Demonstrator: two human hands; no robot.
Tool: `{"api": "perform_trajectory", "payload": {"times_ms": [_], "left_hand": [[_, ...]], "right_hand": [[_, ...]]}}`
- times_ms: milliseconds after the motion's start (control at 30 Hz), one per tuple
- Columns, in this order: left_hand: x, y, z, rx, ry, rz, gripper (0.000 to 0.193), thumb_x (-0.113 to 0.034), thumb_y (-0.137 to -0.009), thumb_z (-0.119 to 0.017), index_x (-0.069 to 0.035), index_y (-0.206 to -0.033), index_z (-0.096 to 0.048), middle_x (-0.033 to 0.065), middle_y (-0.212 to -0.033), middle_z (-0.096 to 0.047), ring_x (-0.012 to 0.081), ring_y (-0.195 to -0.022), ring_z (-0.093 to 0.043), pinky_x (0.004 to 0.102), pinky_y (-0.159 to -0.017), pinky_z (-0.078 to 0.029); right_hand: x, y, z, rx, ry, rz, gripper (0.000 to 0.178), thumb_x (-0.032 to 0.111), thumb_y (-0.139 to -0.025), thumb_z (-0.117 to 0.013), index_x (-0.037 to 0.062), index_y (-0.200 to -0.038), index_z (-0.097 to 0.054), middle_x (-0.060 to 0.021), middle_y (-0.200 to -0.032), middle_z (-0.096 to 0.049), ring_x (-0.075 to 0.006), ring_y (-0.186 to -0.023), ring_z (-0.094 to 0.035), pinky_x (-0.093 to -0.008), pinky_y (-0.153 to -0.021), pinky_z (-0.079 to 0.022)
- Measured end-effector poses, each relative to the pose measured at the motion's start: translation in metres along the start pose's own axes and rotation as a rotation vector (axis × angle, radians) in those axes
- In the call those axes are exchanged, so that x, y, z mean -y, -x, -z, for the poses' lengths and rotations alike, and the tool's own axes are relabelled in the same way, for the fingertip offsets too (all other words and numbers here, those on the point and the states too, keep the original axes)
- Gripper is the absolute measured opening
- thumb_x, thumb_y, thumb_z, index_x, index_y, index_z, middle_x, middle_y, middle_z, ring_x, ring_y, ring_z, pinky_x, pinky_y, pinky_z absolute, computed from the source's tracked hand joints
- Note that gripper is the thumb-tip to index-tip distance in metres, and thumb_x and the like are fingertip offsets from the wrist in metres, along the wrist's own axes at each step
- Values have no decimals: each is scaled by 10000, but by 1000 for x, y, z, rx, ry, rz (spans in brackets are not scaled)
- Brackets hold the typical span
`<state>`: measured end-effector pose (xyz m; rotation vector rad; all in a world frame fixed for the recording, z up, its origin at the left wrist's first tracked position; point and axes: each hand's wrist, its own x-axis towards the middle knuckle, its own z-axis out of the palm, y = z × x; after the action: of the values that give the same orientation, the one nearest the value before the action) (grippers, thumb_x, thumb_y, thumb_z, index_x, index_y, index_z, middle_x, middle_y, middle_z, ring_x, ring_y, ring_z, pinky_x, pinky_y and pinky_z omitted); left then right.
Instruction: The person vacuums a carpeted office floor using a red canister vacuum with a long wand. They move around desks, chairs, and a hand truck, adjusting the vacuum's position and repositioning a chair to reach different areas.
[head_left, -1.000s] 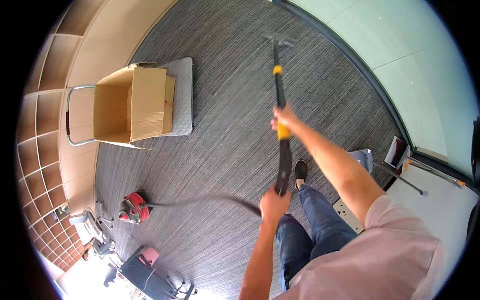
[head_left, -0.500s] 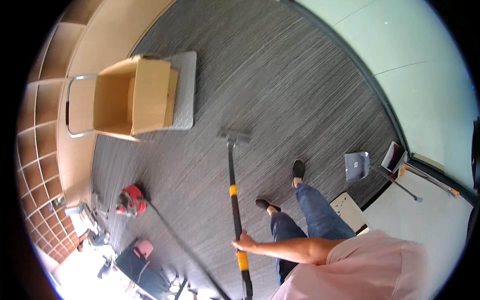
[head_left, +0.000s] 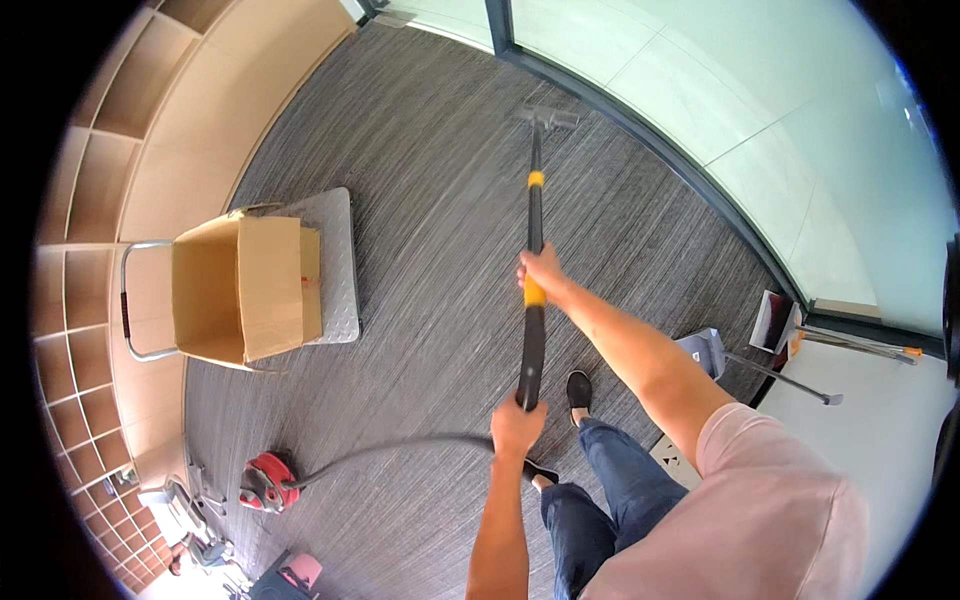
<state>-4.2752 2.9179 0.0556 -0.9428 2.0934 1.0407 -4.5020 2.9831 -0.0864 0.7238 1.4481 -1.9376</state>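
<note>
A long black vacuum cleaner wand [head_left: 535, 215] with yellow joints stretches ahead of me over the dark striped carpet. My right hand [head_left: 543, 270] is wrapped around it just above the lower yellow joint. Closer to my body, my left hand [head_left: 518, 428] grips the curved black handle end of the wand. At the far end the wide floor head [head_left: 548, 117] lies on the carpet near the glass wall. A grey hose [head_left: 400, 445] curves from behind my left hand to a red canister vacuum [head_left: 268, 482] on the floor at the left.
A flat trolley [head_left: 335, 260] carrying an open cardboard box [head_left: 270, 290] stands left of the wand. Wooden shelving [head_left: 95, 370] lines the left side. A dark-framed glass wall [head_left: 690, 190] curves along the right. A grey dustpan [head_left: 705, 350] lies by my right arm, near a white power-outlet panel [head_left: 672, 460].
The floor head has slid far forward toward the glass wall, and the wand with it. My right hand has moved forward. My left hand has come into view on the handle end.
</note>
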Motion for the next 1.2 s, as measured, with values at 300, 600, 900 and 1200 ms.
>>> {"api": "perform_trajectory", "payload": {"times_ms": [300,600,900,1200], "left_hand": [[-110,-111,19,-72,-309,-132,305,-282,-719,-613,-15,-864,-649,182,-790,-661,368,-804,-640,431,-712,-491],[43,101,-20,17,-334,225,364,-343,-621,-679,-9,-763,-651,213,-742,-644,389,-765,-635,449,-686,-487],[44,178,-21,154,-450,75,412,-399,-624,-679,-99,-905,-646,160,-701,-648,365,-711,-640,429,-654,-497],[-48,115,-79,215,-594,-133,388,-367,-686,-626,-52,-912,-624,200,-770,-648,393,-784,-627,470,-708,-486]], "right_hand": [[62,-117,8,21,19,23,304,218,-887,-529,-10,-1028,-385,-99,-806,-483,-219,-638,-564,-375,-524,-515],[-85,81,2,166,386,-201,544,211,-933,-483,-18,-1281,-133,-98,-618,-521,-210,-481,-581,-359,-423,-495],[-28,180,82,64,23,-266,711,168,-886,-528,44,-1382,-34,-135,-767,-535,-200,-504,-577,-358,-453,-502],[-25,104,196,-276,-3,-263,504,130,-848,-564,29,-1217,-236,-107,-713,-488,-188,-484,-515,-368,-378,-458]]}}
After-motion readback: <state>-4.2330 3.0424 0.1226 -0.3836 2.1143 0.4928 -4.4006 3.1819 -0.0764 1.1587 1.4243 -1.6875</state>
